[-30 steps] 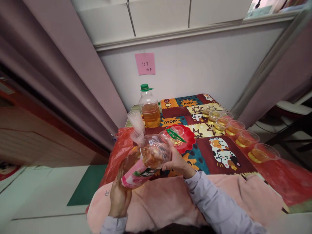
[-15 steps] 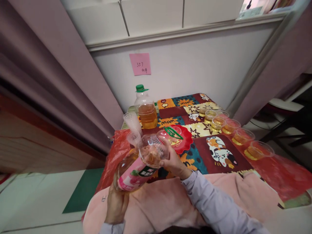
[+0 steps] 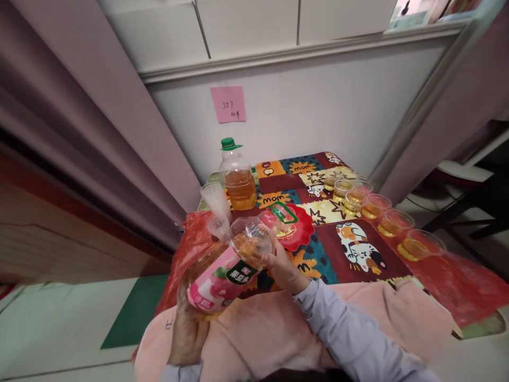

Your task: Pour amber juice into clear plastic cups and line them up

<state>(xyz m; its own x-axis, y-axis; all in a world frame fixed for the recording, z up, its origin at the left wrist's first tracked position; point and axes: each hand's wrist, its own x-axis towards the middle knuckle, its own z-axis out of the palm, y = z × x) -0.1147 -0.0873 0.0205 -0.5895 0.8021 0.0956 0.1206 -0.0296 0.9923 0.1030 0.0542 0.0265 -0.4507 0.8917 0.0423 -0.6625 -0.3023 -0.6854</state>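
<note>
A large clear bottle (image 3: 220,278) of amber drink, with a pink label, is tilted, its neck towards the upper right. My left hand (image 3: 190,329) is closed around its base end, the fingers partly hidden behind it. At the shoulder, my right hand (image 3: 283,265) grips the bottle below the neck. A green loop handle (image 3: 292,212) hangs around the neck. Beneath the neck lies a red scalloped plate (image 3: 305,228); through the clear plastic I see something yellowish on it, and whether it stands in a cup I cannot tell.
Another bottle (image 3: 240,188) with a green cap stands at the back left. Beside it lean stacked clear cups (image 3: 214,199). Several cups holding yellow liquid (image 3: 393,225) line the right side. A pink cloth (image 3: 270,329) covers the table's near edge.
The bottle has turned in my hands, so its label faces me more and the green loop shows wider. It sits slightly further left at its base. Both hands keep their grip.
</note>
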